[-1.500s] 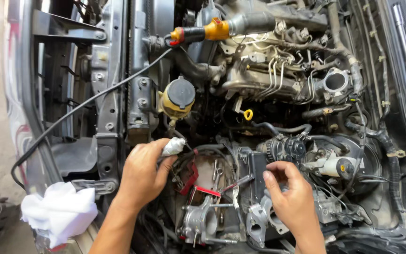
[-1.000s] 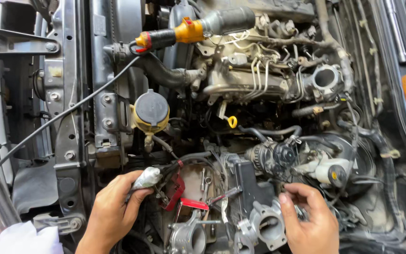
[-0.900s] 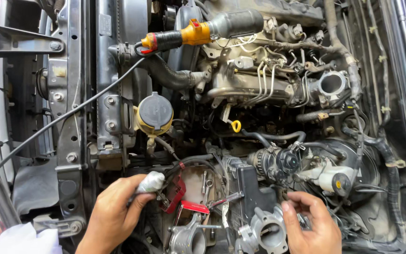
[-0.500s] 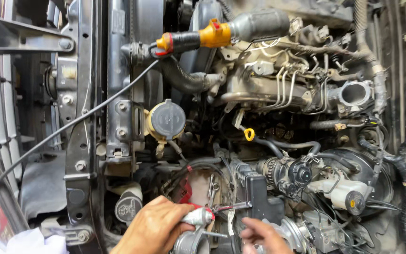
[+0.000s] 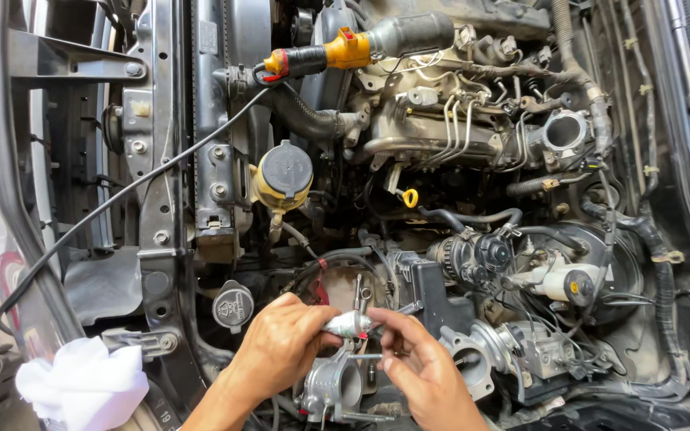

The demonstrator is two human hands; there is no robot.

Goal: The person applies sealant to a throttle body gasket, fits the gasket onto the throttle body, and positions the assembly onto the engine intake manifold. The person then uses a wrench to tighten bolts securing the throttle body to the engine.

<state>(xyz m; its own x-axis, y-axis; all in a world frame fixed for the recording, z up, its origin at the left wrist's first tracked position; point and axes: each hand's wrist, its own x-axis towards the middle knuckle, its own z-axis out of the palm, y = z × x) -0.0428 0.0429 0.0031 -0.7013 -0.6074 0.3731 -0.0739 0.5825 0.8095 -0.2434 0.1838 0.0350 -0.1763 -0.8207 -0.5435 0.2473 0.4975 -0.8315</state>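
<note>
My left hand (image 5: 277, 351) and my right hand (image 5: 421, 367) meet low in the middle of an open engine bay. Together they pinch a small silver cylindrical part (image 5: 347, 323), the left hand at its left end and the right hand's fingertips at its right end. Just below the hands sits a round metal throttle body (image 5: 337, 389) with an open bore. A second open metal housing (image 5: 471, 365) lies right of my right hand.
A yellow reservoir with a black cap (image 5: 281, 177) stands above the hands, with a yellow dipstick ring (image 5: 410, 197) to its right. A black cable (image 5: 121, 199) runs diagonally to a red and yellow tool (image 5: 321, 56). A white rag (image 5: 85, 383) lies at the lower left.
My left hand carried the silver part from the left of the bay to the centre. My right hand came across and took hold of its other end. The view shifted slightly.
</note>
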